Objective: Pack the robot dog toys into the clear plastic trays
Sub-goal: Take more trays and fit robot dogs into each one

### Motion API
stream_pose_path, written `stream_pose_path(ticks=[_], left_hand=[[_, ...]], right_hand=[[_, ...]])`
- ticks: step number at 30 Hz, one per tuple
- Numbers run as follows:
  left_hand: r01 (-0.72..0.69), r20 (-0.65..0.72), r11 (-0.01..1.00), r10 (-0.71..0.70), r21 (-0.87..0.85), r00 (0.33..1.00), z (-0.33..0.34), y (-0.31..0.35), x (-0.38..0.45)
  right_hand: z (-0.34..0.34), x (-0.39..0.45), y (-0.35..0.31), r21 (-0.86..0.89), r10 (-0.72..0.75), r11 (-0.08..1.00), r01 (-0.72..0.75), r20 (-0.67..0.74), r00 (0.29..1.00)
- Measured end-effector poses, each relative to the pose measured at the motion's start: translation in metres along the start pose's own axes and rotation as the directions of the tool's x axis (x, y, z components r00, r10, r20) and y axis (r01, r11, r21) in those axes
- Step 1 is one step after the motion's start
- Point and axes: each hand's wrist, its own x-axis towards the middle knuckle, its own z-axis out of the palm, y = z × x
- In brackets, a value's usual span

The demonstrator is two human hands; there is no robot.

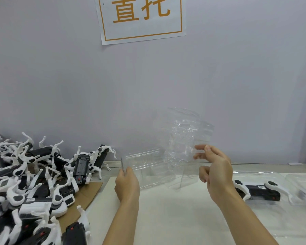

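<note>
Both hands are raised above the pale surface (175,218), each with a clear plastic tray. The left hand (126,183), at about 7 o'clock from the middle of the view, pinches the near left corner of a clear plastic tray (145,167) between thumb and fingers; that tray lies roughly level, its far end reaching toward the wall. The right hand (214,167), at about 4 o'clock, pinches the right edge of a second clear tray (185,138), thumb in front and fingertips behind, while its lower fingers curl loosely. This second tray stands nearly upright and tilted, overlapping the right end of the first; whether the two touch cannot be told through the glare.

At 8 o'clock a pile of black-and-white robot dog toys (28,183) covers a sheet of brown cardboard (88,193). At 3 o'clock a packed robot dog (260,190) lies on its side inside a tray on the surface. At 12 o'clock a white paper sign (141,18) with orange characters hangs on the grey wall.
</note>
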Motion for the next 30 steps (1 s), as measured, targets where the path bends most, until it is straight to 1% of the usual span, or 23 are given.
stream_pose_path(ticks=[1,3,4,5,7,8,9,10,12,14,16,17,19,20,21,22,23,24,25,26,27,30], left_hand=[[-0.018,0.004,0.999,0.018,0.045,1.000,0.000,0.001,0.000],[-0.058,-0.041,0.988,0.065,0.145,0.997,0.000,0.006,-0.002],[-0.081,-0.069,0.982,0.094,0.169,0.993,-0.001,0.011,-0.003],[-0.112,-0.088,0.983,0.125,0.145,0.988,-0.003,0.017,-0.005],[-0.200,-0.085,0.980,0.200,0.012,0.976,-0.007,0.030,-0.006],[-0.225,-0.076,0.972,0.220,-0.064,0.972,-0.009,0.037,-0.007],[-0.214,-0.064,0.966,0.207,-0.144,0.976,-0.012,0.045,-0.006],[-0.171,-0.031,0.955,0.169,-0.243,0.985,-0.016,0.051,-0.005],[-0.059,0.084,0.908,0.103,-0.416,0.991,-0.021,0.059,-0.005],[0.009,0.177,0.882,0.085,-0.472,0.980,-0.023,0.062,-0.007],[0.024,0.267,0.911,0.095,-0.411,0.959,-0.023,0.064,-0.008],[0.017,0.330,0.939,0.103,-0.343,0.938,-0.024,0.064,-0.008],[-0.048,0.488,0.993,0.096,-0.109,0.867,-0.025,0.066,-0.010],[-0.108,0.569,0.994,0.072,0.030,0.819,-0.026,0.066,-0.012],[-0.185,0.645,0.969,0.038,0.162,0.763,-0.027,0.064,-0.014],[-0.281,0.712,0.917,-0.005,0.283,0.702,-0.026,0.061,-0.017],[-0.389,0.760,0.836,-0.050,0.386,0.647,-0.024,0.057,-0.020],[-0.493,0.788,0.739,-0.083,0.460,0.611,-0.022,0.051,-0.022],[-0.570,0.798,0.653,-0.090,0.499,0.596,-0.018,0.046,-0.023],[-0.612,0.798,0.603,-0.070,0.512,0.599,-0.016,0.043,-0.023],[-0.624,0.792,0.592,-0.039,0.509,0.609,-0.014,0.040,-0.023],[-0.632,0.779,0.617,0.048,0.470,0.625,-0.012,0.036,-0.019]], right_hand=[[0.000,0.000,0.000,0.004,0.005,1.000,-0.005,0.022,1.000],[0.000,-0.001,0.000,-0.001,0.012,1.000,-0.012,0.075,0.997],[-0.001,-0.002,-0.002,-0.018,0.013,1.000,-0.011,0.107,0.994],[-0.001,-0.003,-0.006,-0.050,0.010,0.999,-0.003,0.146,0.989],[-0.001,-0.005,-0.019,-0.166,-0.013,0.985,0.056,0.246,0.969],[0.000,-0.006,-0.028,-0.236,-0.029,0.966,0.105,0.305,0.952],[0.001,-0.008,-0.039,-0.305,-0.039,0.939,0.159,0.364,0.931],[0.003,-0.010,-0.050,-0.368,-0.037,0.907,0.206,0.417,0.908],[0.007,-0.016,-0.071,-0.486,0.003,0.831,0.270,0.489,0.872],[0.010,-0.023,-0.084,-0.614,0.092,0.731,0.299,0.523,0.847],[0.014,-0.030,-0.088,-0.739,0.237,0.601,0.304,0.529,0.815],[0.017,-0.034,-0.088,-0.788,0.316,0.534,0.308,0.523,0.791],[0.025,-0.039,-0.082,-0.856,0.471,0.406,0.320,0.496,0.729],[0.029,-0.042,-0.078,-0.879,0.545,0.345,0.328,0.472,0.693],[0.034,-0.045,-0.073,-0.896,0.609,0.293,0.335,0.444,0.657],[0.040,-0.048,-0.067,-0.906,0.658,0.256,0.338,0.420,0.626],[0.044,-0.051,-0.062,-0.909,0.690,0.237,0.342,0.405,0.600],[0.048,-0.053,-0.056,-0.909,0.708,0.228,0.348,0.401,0.581],[0.051,-0.054,-0.051,-0.907,0.718,0.221,0.359,0.400,0.570],[0.054,-0.055,-0.047,-0.906,0.720,0.212,0.367,0.399,0.568],[0.055,-0.055,-0.045,-0.906,0.717,0.205,0.371,0.397,0.573],[0.054,-0.052,-0.046,-0.904,0.681,0.219,0.368,0.412,0.606]])
